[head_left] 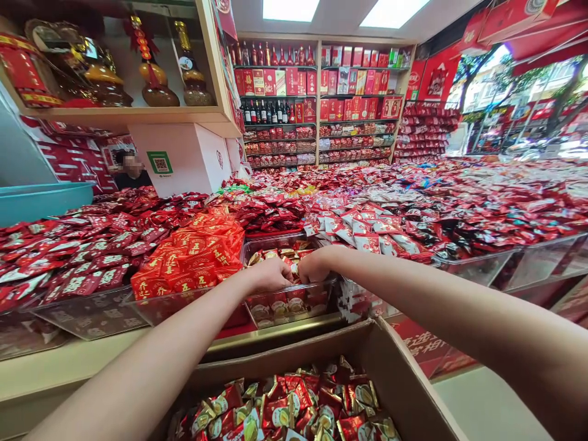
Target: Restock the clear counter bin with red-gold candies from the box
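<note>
Across the back stands the pale wood-framed wall shelving [318, 101], lined with bottles and stiff red boxes. Below it spreads the counter [41, 383], its pale edge smooth under a glossy, crinkled sea of red packets [101, 245]. Close in front, here's the open cardboard box [390, 367], matte brown and straight-walled. On the left, a puffy heap of orange-red bags [197, 251] bulges over its tray, and just beside it sits the clear plastic bin [294, 320], rigid, shiny and see-through, near the counter's front edge.

And there are both hands, side by side in that bin! The left hand [274, 272] curls its fingers downward among the sweets; the right hand [316, 262] bends at the wrist, its fingertips hidden. Whether either grips anything, I can't tell.

Now the smallest: red-and-gold wrapped candies [269, 255] under those fingers, and similar foil candies [280, 413] in the cardboard box, pillow-shaped with crimped ends. In the box their long axes cross at all angles, some level, some steeply tipped.
</note>
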`<state>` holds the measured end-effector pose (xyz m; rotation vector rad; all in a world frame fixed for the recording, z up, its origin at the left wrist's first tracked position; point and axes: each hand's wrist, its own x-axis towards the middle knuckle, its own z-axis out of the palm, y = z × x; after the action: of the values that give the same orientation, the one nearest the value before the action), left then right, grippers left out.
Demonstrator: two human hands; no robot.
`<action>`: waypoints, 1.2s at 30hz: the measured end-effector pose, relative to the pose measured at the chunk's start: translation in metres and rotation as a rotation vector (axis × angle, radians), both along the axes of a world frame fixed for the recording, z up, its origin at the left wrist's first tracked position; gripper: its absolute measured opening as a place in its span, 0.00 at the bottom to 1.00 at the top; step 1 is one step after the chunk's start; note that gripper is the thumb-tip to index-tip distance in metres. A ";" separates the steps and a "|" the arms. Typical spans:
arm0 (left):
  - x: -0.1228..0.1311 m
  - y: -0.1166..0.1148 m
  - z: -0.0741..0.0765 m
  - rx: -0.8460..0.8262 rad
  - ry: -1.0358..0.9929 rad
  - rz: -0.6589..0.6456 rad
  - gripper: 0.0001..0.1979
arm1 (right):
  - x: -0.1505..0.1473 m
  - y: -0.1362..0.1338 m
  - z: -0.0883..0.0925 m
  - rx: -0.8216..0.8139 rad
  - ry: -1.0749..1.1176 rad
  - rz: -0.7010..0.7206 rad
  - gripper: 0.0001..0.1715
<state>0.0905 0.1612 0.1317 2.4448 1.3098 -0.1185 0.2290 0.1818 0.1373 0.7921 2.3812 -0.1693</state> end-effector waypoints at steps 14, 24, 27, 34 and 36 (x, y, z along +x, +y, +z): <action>0.008 -0.003 0.006 -0.053 -0.004 -0.044 0.08 | -0.002 -0.019 0.027 0.131 0.011 -0.147 0.18; 0.014 0.004 0.005 -0.082 0.009 -0.061 0.08 | -0.001 -0.004 0.015 0.068 0.041 -0.222 0.19; 0.009 0.003 0.009 -0.135 -0.024 -0.100 0.11 | -0.003 -0.008 0.017 0.084 0.041 -0.238 0.20; -0.005 0.006 0.019 -0.246 0.091 -0.104 0.08 | -0.003 -0.021 0.025 0.134 0.037 -0.201 0.18; -0.004 0.006 0.018 -0.169 0.121 -0.070 0.06 | -0.003 -0.022 0.025 0.154 0.045 -0.195 0.18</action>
<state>0.0867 0.1673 0.1497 2.3705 1.2094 -0.3851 0.2265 0.1594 0.1625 1.1052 2.3779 -0.0838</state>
